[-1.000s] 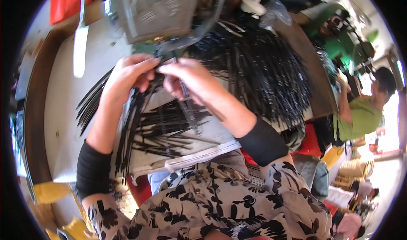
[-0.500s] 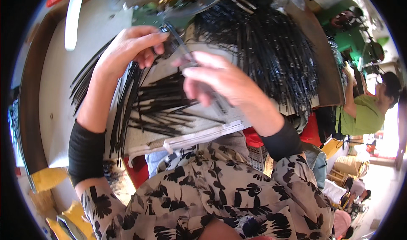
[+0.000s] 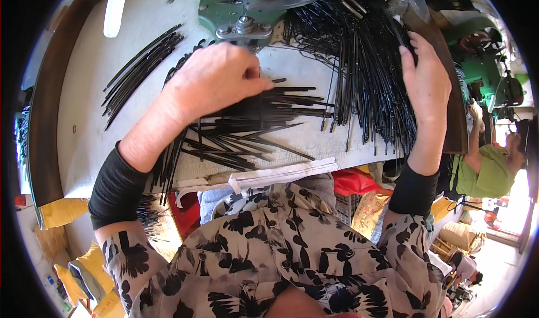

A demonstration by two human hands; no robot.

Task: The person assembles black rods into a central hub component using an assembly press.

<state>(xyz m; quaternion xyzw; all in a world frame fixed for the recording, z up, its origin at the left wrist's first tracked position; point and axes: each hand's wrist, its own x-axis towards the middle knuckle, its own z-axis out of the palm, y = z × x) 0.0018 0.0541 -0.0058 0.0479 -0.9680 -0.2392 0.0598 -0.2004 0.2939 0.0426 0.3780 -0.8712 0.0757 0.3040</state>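
Near the middle of the table my left hand [image 3: 222, 74] is closed, thumb and fingers pinched at a thin black strip [image 3: 279, 80] whose end pokes out. Just below it lies a loose heap of black strips [image 3: 241, 127], partly covered by the hand. At the right, my right hand [image 3: 425, 79] rests along the edge of a large bundle of shiny black strips [image 3: 365, 76]. Its thumb and fingers close loosely around strips there. How many it holds is hidden.
A green machine base [image 3: 212, 15] with a metal fitting [image 3: 244, 29] stands at the back centre. A small group of black strips [image 3: 143, 65] lies at left. A wooden edge [image 3: 48, 104] bounds the table's left side. A person in green [image 3: 485, 169] works at far right.
My right hand has swung from the middle to the bundle at right. My left hand has moved right and down, away from the machine to the heap. The machine fitting now shows.
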